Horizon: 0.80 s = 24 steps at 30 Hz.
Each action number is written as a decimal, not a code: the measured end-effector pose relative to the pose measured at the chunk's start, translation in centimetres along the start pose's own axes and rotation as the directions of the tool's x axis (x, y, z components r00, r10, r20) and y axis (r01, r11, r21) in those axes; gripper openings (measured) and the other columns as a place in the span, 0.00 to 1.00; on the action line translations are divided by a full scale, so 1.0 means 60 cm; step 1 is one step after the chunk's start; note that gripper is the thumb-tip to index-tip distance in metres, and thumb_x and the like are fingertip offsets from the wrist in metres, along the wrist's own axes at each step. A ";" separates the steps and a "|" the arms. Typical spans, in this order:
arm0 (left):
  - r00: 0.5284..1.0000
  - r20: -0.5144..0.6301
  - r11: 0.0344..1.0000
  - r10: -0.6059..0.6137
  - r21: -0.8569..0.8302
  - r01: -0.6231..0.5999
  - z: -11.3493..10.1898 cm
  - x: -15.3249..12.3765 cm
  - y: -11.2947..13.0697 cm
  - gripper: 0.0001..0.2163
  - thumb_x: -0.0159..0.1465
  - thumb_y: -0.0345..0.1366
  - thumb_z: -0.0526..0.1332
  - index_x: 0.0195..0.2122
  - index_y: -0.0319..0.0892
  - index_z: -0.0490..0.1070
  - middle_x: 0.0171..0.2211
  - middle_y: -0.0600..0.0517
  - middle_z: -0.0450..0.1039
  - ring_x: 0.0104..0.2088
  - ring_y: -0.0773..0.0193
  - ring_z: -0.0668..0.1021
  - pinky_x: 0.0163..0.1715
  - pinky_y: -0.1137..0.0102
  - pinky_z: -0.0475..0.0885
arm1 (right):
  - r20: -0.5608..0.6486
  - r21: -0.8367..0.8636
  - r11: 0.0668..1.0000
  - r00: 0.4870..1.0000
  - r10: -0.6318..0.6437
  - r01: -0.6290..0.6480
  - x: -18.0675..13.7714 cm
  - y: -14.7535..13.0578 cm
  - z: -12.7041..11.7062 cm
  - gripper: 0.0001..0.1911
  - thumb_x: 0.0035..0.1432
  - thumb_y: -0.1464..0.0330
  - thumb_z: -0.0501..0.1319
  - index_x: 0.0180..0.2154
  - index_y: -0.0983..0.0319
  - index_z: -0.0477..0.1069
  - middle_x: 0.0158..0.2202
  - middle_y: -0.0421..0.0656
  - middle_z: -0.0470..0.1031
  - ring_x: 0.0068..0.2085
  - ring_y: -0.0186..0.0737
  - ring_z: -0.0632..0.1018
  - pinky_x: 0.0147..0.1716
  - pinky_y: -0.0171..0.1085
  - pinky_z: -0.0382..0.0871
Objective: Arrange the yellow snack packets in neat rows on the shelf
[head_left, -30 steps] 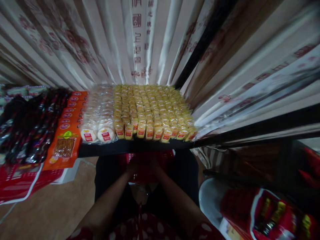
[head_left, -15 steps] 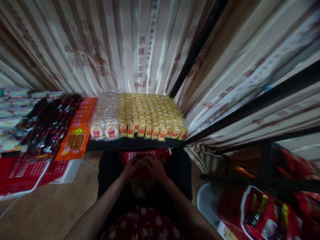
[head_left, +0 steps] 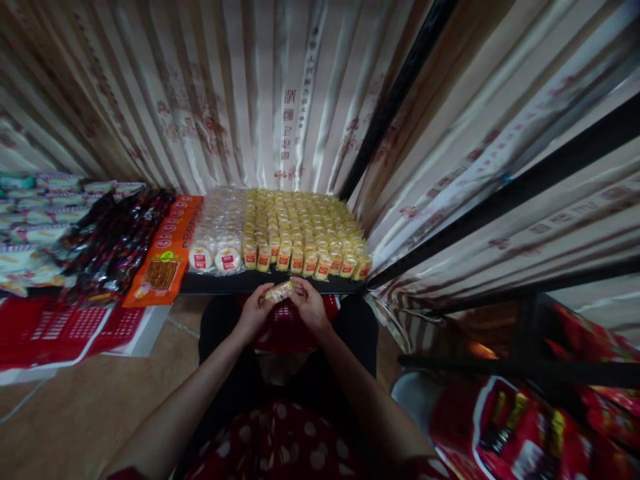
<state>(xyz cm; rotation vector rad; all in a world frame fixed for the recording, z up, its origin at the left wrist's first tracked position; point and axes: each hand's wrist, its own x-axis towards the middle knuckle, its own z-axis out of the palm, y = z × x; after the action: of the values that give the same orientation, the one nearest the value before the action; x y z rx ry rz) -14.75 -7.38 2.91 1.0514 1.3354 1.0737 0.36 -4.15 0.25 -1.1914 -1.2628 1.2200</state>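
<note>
Between my two hands is a small snack packet (head_left: 280, 291) in a yellowish clear wrapper, held level just in front of the shelf edge. My left hand (head_left: 257, 310) is closed on its left end, and my right hand (head_left: 309, 303) pinches the right end. Right behind it on the black shelf (head_left: 215, 283) stand rows of similar yellow-wrapped snack packets (head_left: 305, 230) with red labels. Below my hands, a red plastic basket (head_left: 285, 330) sits between my knees; its contents are hidden.
Left of the yellow rows lie round white crackers (head_left: 229, 259) in clear wrap, an orange snack bag (head_left: 163, 267), dark shiny packets (head_left: 120, 240) and white packets (head_left: 40, 220). Another red basket (head_left: 55, 333) is below left. Black frame bars (head_left: 500, 190) and curtains enclose the right; red bags (head_left: 530, 427) lie lower right.
Both hands have risen from above the basket towards the shelf edge. The packet, hard to make out between the fingers before, now shows plainly. The view has shifted slightly.
</note>
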 end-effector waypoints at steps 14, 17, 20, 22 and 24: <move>0.826 -0.217 0.800 0.520 0.462 -0.382 -0.018 -0.011 0.008 0.09 0.57 0.28 0.58 0.40 0.42 0.69 0.42 0.48 0.68 0.44 0.61 0.73 0.44 0.64 0.73 | 0.080 0.404 0.881 0.969 0.233 -0.245 0.007 -0.066 0.030 0.25 0.42 0.63 0.68 0.46 0.57 0.70 0.48 0.44 0.73 0.47 0.41 0.75 0.49 0.44 0.68; 0.738 -0.128 0.629 0.663 0.630 -0.456 -0.026 -0.008 0.002 0.12 0.59 0.25 0.56 0.44 0.43 0.68 0.47 0.46 0.65 0.49 0.60 0.71 0.50 0.60 0.70 | 0.176 0.471 0.805 0.933 0.315 -0.360 0.005 -0.083 0.028 0.25 0.42 0.63 0.69 0.44 0.58 0.71 0.44 0.43 0.75 0.45 0.41 0.76 0.49 0.45 0.68; 0.713 -0.025 0.525 0.701 0.694 -0.492 -0.033 -0.006 -0.005 0.14 0.60 0.24 0.54 0.46 0.44 0.66 0.52 0.45 0.61 0.54 0.59 0.69 0.52 0.60 0.70 | 0.148 0.466 0.813 0.937 0.317 -0.349 0.007 -0.083 0.028 0.23 0.42 0.61 0.69 0.43 0.58 0.71 0.42 0.42 0.76 0.44 0.40 0.76 0.48 0.45 0.69; 0.717 0.026 0.501 0.697 0.698 -0.512 -0.034 -0.008 -0.006 0.14 0.61 0.25 0.54 0.47 0.43 0.65 0.54 0.45 0.59 0.55 0.58 0.67 0.53 0.60 0.69 | 0.096 0.432 0.845 0.948 0.304 -0.315 0.011 -0.075 0.030 0.23 0.41 0.61 0.69 0.42 0.58 0.72 0.41 0.42 0.76 0.44 0.40 0.76 0.47 0.44 0.69; 0.733 0.040 0.514 0.679 0.686 -0.515 -0.031 -0.010 -0.004 0.14 0.61 0.26 0.55 0.48 0.43 0.64 0.54 0.44 0.59 0.56 0.57 0.67 0.53 0.59 0.68 | 0.059 0.389 0.881 0.962 0.268 -0.269 0.018 -0.067 0.032 0.23 0.41 0.61 0.69 0.42 0.58 0.71 0.43 0.43 0.75 0.43 0.40 0.76 0.47 0.43 0.70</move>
<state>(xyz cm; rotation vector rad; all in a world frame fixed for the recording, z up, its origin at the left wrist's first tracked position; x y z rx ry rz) -16.57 -8.08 2.86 2.1168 1.6450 1.2805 -1.65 -3.22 4.22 -1.0838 -0.8126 1.5936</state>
